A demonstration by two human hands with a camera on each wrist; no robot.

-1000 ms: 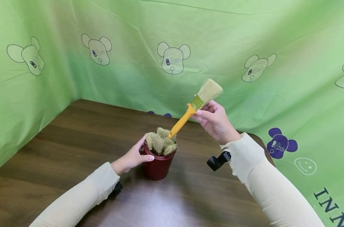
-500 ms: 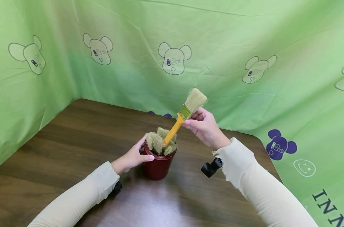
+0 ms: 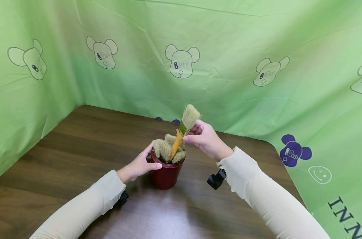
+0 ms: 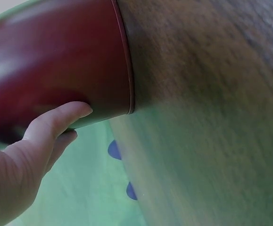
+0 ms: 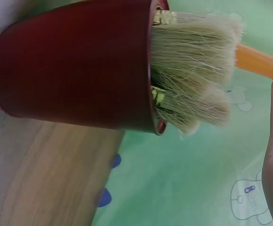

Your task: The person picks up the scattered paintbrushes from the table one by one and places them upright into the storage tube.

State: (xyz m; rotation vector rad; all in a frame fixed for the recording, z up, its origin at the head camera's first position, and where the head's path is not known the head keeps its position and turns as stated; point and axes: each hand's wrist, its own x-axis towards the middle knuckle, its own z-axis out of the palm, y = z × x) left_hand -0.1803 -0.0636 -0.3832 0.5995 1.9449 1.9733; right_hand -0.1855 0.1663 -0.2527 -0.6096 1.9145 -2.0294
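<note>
A dark red pot (image 3: 166, 176) stands upright on the table, packed with several paintbrushes (image 5: 193, 54) whose pale bristles point up. My left hand (image 3: 140, 166) holds the pot from its left side, thumb over the near side by the rim. My right hand (image 3: 206, 140) pinches another paintbrush (image 3: 183, 127) near its metal band, bristles up and tilted right. Its orange handle (image 5: 259, 62) slants down among the other bristles, and the lower tip is hidden there. In the left wrist view, the left fingers (image 4: 63, 117) lie along the pot's smooth wall.
The brown wooden table (image 3: 64, 152) has a rounded far right corner. Green cloth (image 3: 139, 83) printed with bear faces hangs close behind it and on both sides. A black wrist camera (image 3: 216, 179) hangs below the right sleeve.
My right hand has moved left and down with the paintbrush, tipping it more upright, and its handle has sunk among the bristles in the pot. The left hand and pot stay put.
</note>
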